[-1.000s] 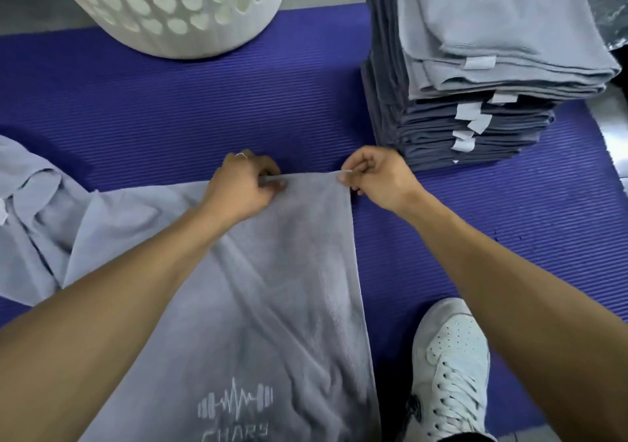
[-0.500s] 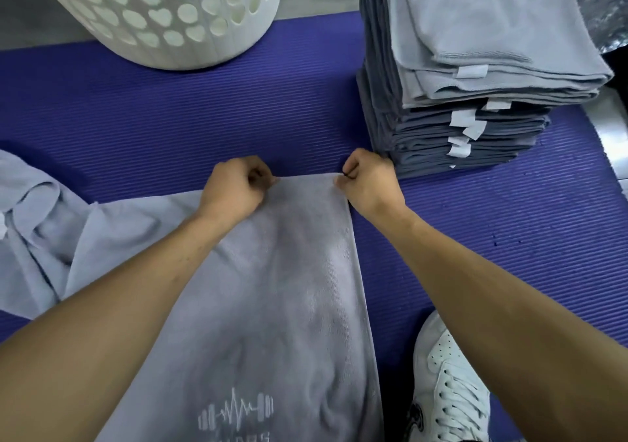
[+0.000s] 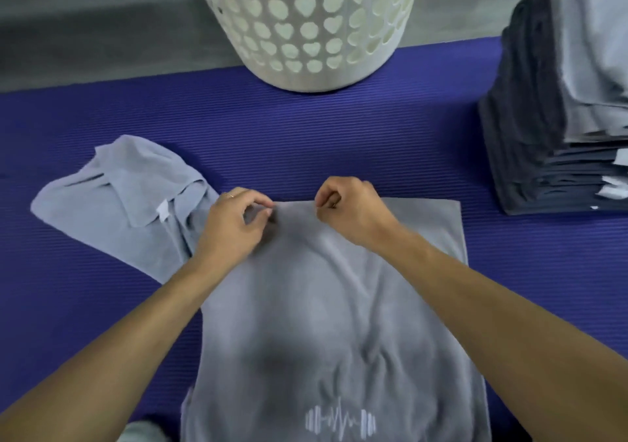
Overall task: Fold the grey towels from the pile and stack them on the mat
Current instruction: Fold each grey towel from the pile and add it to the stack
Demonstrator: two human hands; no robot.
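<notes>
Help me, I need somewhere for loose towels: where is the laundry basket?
Head view: white basket stands top centre on the purple mat's far edge.

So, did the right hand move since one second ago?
Yes. The right hand moved left along the towel, away from the stack.

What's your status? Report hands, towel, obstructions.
Left hand and right hand both pinching far edge of grey towel. Towel spread on mat. Loose towel lies left; nothing blocking.

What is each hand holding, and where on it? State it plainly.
Both the left hand and the right hand pinch the far edge of the grey towel spread on the mat, close together near the middle of that edge.
</notes>
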